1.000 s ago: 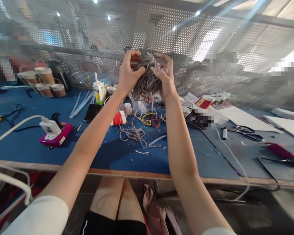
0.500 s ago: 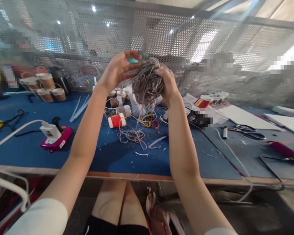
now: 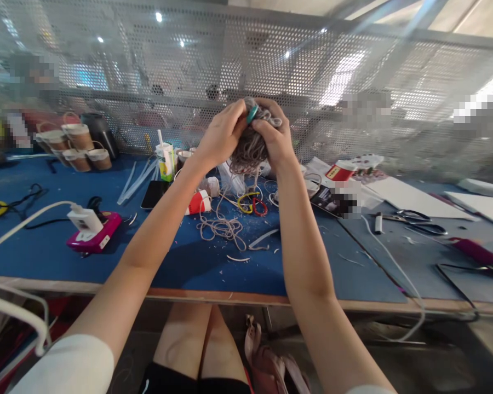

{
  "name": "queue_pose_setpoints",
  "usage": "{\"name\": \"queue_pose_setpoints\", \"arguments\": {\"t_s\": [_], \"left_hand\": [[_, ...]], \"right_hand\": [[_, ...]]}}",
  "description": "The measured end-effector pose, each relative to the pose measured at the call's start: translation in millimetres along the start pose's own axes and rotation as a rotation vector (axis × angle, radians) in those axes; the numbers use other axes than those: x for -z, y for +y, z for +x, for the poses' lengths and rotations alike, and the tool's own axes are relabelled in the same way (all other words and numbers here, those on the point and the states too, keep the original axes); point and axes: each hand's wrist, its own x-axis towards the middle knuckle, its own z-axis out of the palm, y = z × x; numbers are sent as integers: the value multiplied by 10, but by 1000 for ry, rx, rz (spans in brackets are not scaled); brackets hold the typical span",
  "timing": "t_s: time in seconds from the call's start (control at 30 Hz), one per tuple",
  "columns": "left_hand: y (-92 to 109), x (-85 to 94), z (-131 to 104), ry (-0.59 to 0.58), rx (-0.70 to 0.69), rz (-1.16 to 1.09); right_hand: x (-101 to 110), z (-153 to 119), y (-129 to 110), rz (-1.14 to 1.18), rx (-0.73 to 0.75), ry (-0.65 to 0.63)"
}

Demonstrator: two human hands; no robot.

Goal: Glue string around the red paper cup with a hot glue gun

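the left hand has come in against the grey cord bundle since half a second ago. left of the yellow-and-red tool: a purple power strip, then a red-and-white cup. above the tool: left fingers bent, nearly together on a teal item; the raised bundle; the right hand, curled firmly round the bundle. far right of the tool: black-handled scissors.

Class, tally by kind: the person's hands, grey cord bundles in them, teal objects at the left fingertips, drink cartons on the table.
Left hand and right hand: 2
Grey cord bundle: 1
Teal object: 1
Drink carton: 1
Total: 5
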Motion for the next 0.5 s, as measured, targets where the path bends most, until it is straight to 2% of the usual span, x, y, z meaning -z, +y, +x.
{"name": "queue_pose_setpoints", "arguments": {"t_s": [0.1,0.2,0.33,0.43,0.5], "left_hand": [[-59,-52,27,-27,46,-56],[-42,-91,52,-53,152,-164],[-12,-81,28,11,295,-151],[-30,-74,-32,57,323,-96],[-53,-95,-69,30,333,-153]], "right_hand": [[17,-1,-2,-65,4,21],[66,-12,-14,-205,43,41],[89,-53,-72,-382,39,41],[57,-91,-124,-499,-2,25],[34,-110,-158,-563,-29,10]]}}
